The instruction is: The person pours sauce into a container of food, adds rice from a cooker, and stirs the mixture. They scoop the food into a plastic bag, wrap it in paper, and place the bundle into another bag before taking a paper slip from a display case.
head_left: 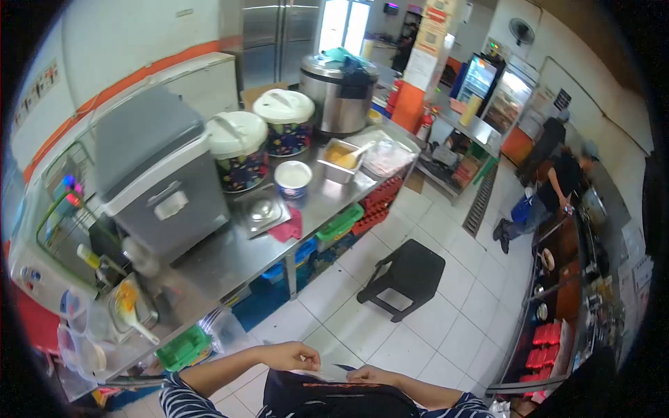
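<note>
My left hand [293, 356] is at the bottom middle, in front of my waist, with its fingers curled in. A pale, thin piece [322, 373] shows beside its fingertips, and I cannot make out what it is. My right hand [375, 377] is closed at the upper edge of the black apron [334, 397], close to a small dark-blue edge. Whatever either hand grips is mostly hidden. Striped sleeves [187, 397] cover my upper forearms.
A steel counter [261, 268] on the left bears a grey bin [157, 160], lidded pots [282, 118], a tub [293, 179] and a steel pan [340, 164]. A black stool [411, 275] stands on the tiled floor. Two people [564, 177] stand at the right counter.
</note>
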The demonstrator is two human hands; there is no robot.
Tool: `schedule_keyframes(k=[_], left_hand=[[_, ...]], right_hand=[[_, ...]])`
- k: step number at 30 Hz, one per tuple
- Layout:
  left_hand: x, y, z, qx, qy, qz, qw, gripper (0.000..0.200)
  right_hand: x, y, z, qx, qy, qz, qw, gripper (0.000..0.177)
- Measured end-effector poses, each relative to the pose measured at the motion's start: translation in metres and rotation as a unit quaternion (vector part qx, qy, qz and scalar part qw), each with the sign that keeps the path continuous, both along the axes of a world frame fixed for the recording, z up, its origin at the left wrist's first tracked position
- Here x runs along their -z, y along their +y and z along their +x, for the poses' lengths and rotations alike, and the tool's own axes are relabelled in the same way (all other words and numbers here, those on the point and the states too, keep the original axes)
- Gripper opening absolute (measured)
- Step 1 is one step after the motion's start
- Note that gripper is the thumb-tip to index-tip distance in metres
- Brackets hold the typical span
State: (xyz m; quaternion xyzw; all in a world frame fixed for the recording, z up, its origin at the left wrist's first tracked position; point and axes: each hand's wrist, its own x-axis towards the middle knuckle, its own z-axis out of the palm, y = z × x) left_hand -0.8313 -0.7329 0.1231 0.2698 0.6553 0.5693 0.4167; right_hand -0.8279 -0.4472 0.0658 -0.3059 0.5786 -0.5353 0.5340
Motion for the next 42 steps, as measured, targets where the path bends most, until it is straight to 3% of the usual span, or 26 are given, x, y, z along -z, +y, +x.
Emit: schedule_keyframes(k=[4,5,7,9,11,12,14,16,18,20,21,22,23,24,25,26,27,28,30,31,33,37,40,42], left_hand=[[-0.026,0.017,-0.066,0.07,-0.12,0.002,0.99,0.024],[-0.031,0.022,-0.081,0.071,-0.126,0.027,0.989,0.023],[-0.053,0.026,-0.115,0.101,-0.131,0.047,0.985,0.023],[-0.06,0.027,-0.152,0.113,-0.131,0.059,0.983,0.023],[-0.066,0.02,-0.202,0.183,-0.09,0.022,0.979,0.024],[-0.069,0.016,-0.228,0.218,-0.068,0.008,0.974,0.025],[-0.059,-0.051,-0.279,0.083,-0.168,-0.088,0.978,0.025],[-0.081,-0.076,-0.32,-0.057,-0.086,-0.051,0.993,0.024],[-0.094,-0.046,-0.357,-0.012,-0.017,-0.076,0.997,0.024],[-0.076,0.003,-0.386,0.027,-0.028,-0.058,0.998,0.025],[-0.072,0.028,-0.394,-0.023,-0.067,0.002,0.997,0.025],[-0.048,0.045,-0.403,-0.053,-0.048,-0.01,0.997,0.017],[-0.041,0.062,-0.41,-0.092,0.085,-0.063,0.99,0.013],[-0.052,0.08,-0.415,-0.101,0.144,-0.078,0.981,0.012],[-0.063,0.098,-0.419,-0.108,0.202,-0.092,0.969,0.012],[-0.046,0.117,-0.419,-0.109,0.235,-0.041,0.965,0.013],[-0.03,0.134,-0.417,-0.107,0.268,0.009,0.958,0.014],[-0.034,0.151,-0.415,-0.125,0.28,-0.031,0.951,0.015],[-0.019,0.168,-0.426,-0.189,0.273,-0.016,0.943,0.017],[-0.007,0.171,-0.437,-0.245,0.123,0.039,0.961,0.019],[0.012,0.174,-0.459,-0.339,-0.184,0.145,0.911,0.023],[0.013,0.191,-0.512,-0.348,-0.101,0.078,0.929,0.023],[0.009,0.207,-0.556,-0.283,0.041,0.05,0.957,0.021],[0.003,0.223,-0.58,-0.298,0.072,0.05,0.95,0.022]], right_hand=[[-0.026,0.035,-0.061,0.209,0.0,-0.06,0.976,0.031],[-0.03,0.034,-0.078,0.225,-0.028,-0.193,0.955,0.032],[-0.076,0.041,-0.113,0.161,0.141,-0.079,0.974,0.034],[-0.125,0.044,-0.151,0.106,0.308,-0.015,0.945,0.036],[-0.156,0.06,-0.196,0.051,0.318,0.064,0.945,0.034],[-0.16,0.08,-0.217,0.065,0.384,0.074,0.918,0.033],[-0.166,0.16,-0.262,0.393,0.321,0.132,0.852,0.035],[-0.181,0.202,-0.297,0.463,0.368,0.168,0.789,0.03],[-0.192,0.233,-0.314,0.509,0.386,0.219,0.737,0.026],[-0.193,0.234,-0.32,0.561,0.392,0.266,0.679,0.022],[-0.167,0.203,-0.333,0.576,0.278,0.268,0.72,0.021],[-0.15,0.175,-0.353,0.467,0.181,0.174,0.848,0.027],[-0.118,0.146,-0.369,0.421,0.027,0.191,0.886,0.039],[-0.096,0.115,-0.382,0.313,-0.03,0.142,0.939,0.055],[-0.084,0.083,-0.393,0.32,-0.041,0.096,0.942,0.059],[-0.058,0.063,-0.402,0.364,-0.165,0.021,0.917,0.063],[-0.059,0.043,-0.413,0.456,-0.176,0.059,0.871,0.056],[-0.04,0.036,-0.428,0.492,0.0,0.119,0.863,0.048],[-0.034,0.037,-0.448,0.518,0.176,0.208,0.811,0.044],[-0.035,0.041,-0.457,0.541,0.172,0.182,0.803,0.045],[-0.038,0.048,-0.474,0.582,0.159,0.127,0.788,0.046],[-0.036,0.062,-0.515,0.527,0.185,0.025,0.829,0.046],[-0.047,0.072,-0.548,0.619,0.091,0.011,0.78,0.049],[-0.047,0.102,-0.576,0.598,0.062,-0.012,0.799,0.049]])
